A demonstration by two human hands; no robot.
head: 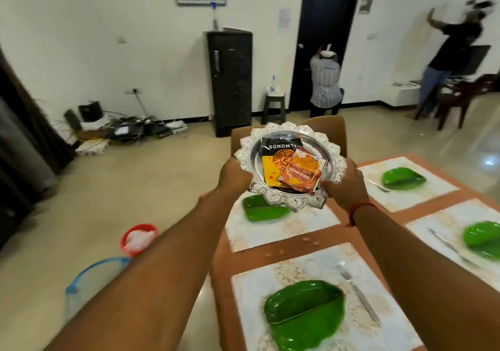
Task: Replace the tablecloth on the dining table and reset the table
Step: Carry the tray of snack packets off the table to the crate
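1. Left hand point(234, 173): fingers curled under the left rim of the silver tray point(290, 137), gripping it; the fingertips are hidden beneath the rim.
2. Right hand point(345, 185): fingers wrapped round the right rim, gripping likewise; a red thread circles the wrist.
3. Silver tray: held in the air above the table's far left edge, over one green plate point(263, 208). It carries an almond packet point(278, 161) and an orange snack packet point(304, 173), overlapping.
4. Progress, as judged: the brown tablecloth point(349, 231) lies spread, and four place mats, each with a green plate, are set along the two long edges; forks point(358, 294) lie beside three. Setting the tray down appears to remain.
5. Obstacles: plates and mats fill both edges; the bare strip down the table's middle looks the likeliest spot. Small crumbs dot that strip.
6. Surroundings: a red bucket point(139, 238) and a blue-rimmed bin point(92, 283) stand on the floor left of the table; two people work at the far wall.
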